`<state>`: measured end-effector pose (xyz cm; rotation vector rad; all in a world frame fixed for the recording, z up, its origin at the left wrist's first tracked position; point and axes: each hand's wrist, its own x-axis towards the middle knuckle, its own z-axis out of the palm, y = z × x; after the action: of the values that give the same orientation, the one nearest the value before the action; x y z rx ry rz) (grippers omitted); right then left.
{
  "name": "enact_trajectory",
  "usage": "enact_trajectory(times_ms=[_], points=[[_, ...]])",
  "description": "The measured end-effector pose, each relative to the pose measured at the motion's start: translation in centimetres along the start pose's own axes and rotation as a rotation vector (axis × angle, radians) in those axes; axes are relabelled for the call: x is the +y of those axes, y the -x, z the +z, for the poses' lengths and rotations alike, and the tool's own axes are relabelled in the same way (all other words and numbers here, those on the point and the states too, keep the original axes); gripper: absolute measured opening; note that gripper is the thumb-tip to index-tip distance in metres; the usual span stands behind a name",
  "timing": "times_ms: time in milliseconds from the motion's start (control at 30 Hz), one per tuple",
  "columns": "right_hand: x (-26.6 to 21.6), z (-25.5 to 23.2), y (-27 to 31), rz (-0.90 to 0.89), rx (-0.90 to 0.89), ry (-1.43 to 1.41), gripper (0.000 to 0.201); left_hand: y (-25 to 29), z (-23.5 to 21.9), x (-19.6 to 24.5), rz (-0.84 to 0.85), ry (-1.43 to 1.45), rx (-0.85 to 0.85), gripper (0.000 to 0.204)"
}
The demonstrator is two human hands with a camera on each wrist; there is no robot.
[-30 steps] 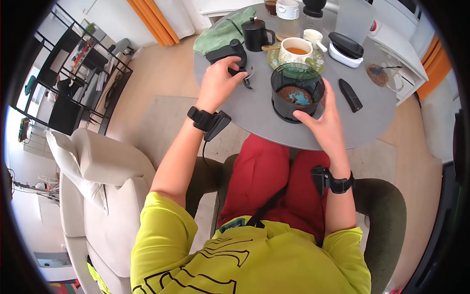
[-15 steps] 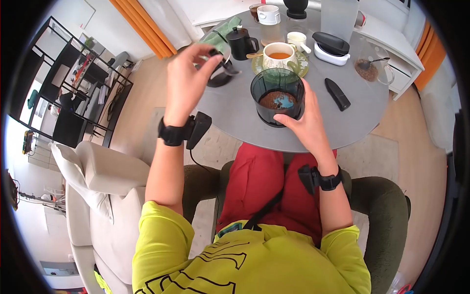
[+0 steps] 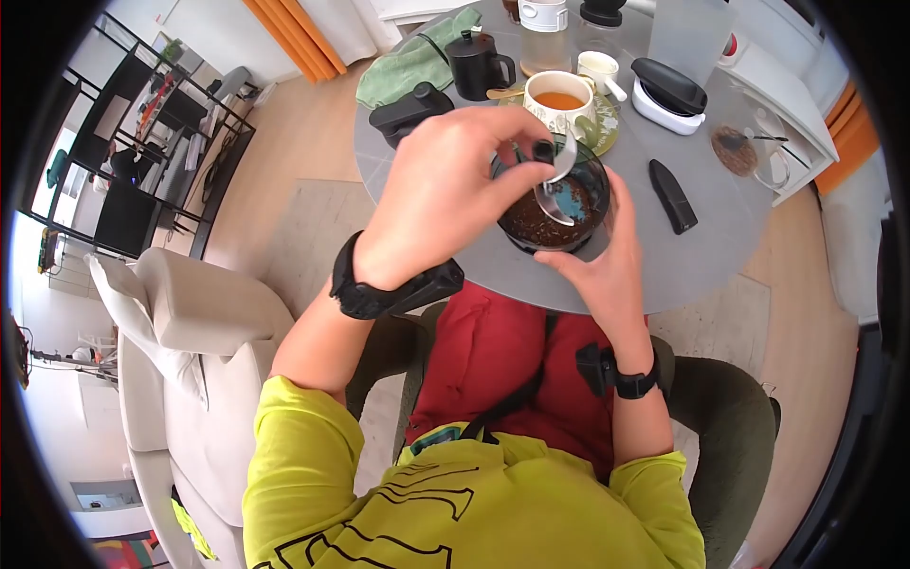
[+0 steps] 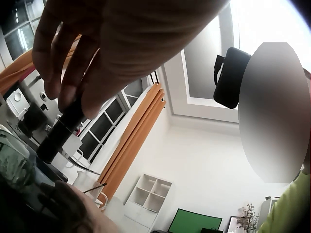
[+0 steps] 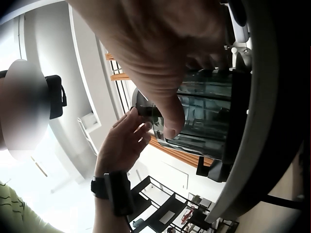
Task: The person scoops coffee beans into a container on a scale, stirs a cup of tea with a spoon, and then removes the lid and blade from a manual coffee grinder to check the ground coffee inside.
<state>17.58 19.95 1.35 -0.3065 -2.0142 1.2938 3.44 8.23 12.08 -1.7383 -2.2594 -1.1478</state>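
My left hand [image 3: 450, 175] pinches the black hub [image 4: 60, 133] of a chopper blade [image 3: 555, 204] with curved silver edges, held over the mouth of a clear, dark-tinted chopper bowl [image 5: 204, 121]. Inside the bowl are brown bits [image 3: 536, 228] and a patch of blue [image 3: 573, 201]. The blade's lower edge overlaps the brown bits in the head view. Around the bowl's right side, my right hand [image 3: 602, 266] grips with the thumb in front and the fingers behind. The bowl stands near the table's front edge.
Behind the bowl is a cup of tea [image 3: 559, 95] on a green patterned saucer [image 3: 602, 137]. A black pot [image 3: 474, 68], a green cloth [image 3: 403, 76] and a black appliance part [image 3: 412, 114] stand left. A black handheld item [image 3: 672, 197] and a white case [image 3: 668, 95] lie right.
My left hand has lifted the blade from the table's left side and carried it right, over the bowl. The right hand keeps its grip on the bowl.
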Motion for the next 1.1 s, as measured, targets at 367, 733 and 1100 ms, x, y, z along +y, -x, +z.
enact_trajectory(times_ms=[367,733,1100], points=[[0.0,-0.1,0.0,0.024,0.018,-0.001,0.100,0.3,3.1,-1.9,0.010,-0.130,-0.075,0.022],[1.0,0.0,-0.1,-0.039,0.064,0.053,0.099,0.2,4.0,-2.1,0.012,-0.220,-0.120,0.021],[1.0,0.1,-0.6,0.023,0.027,-0.070,0.097,-0.4,2.3,-2.7,-0.014,-0.069,-0.044,0.046]])
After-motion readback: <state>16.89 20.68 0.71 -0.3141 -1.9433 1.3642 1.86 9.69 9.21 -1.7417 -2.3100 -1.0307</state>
